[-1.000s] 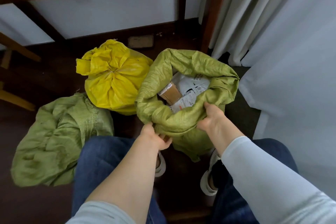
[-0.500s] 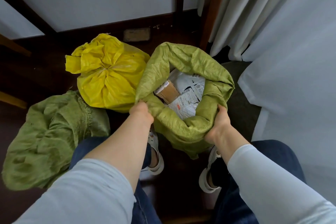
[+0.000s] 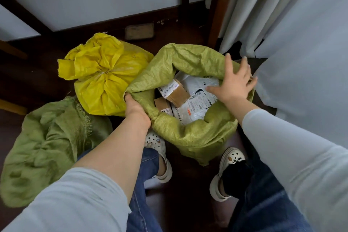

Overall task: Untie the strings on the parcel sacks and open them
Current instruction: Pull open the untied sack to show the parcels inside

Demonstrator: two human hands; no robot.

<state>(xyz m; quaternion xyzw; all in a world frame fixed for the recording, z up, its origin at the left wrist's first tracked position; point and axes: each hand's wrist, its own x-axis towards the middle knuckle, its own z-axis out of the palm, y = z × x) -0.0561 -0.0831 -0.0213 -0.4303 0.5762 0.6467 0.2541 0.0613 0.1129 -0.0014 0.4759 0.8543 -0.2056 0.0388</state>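
Observation:
A green woven sack stands open on the floor between my feet, its rim rolled outward. Inside lie brown cardboard parcels and white mailers with labels. My left hand grips the sack's left rim. My right hand rests with fingers spread on the far right rim, holding nothing that I can see. A yellow sack stands to the left, its neck bunched and tied with a thin string. A second green sack lies slumped at the lower left.
White curtains hang close on the right. A dark wooden post and table legs stand behind the sacks by the wall. A small flat brown object lies on the dark floor by the skirting. My white clogs flank the open sack.
My right hand left the near right rim and moved up to the far right rim, fingers spread. My left hand shifted along the left rim. The sack's mouth is wider.

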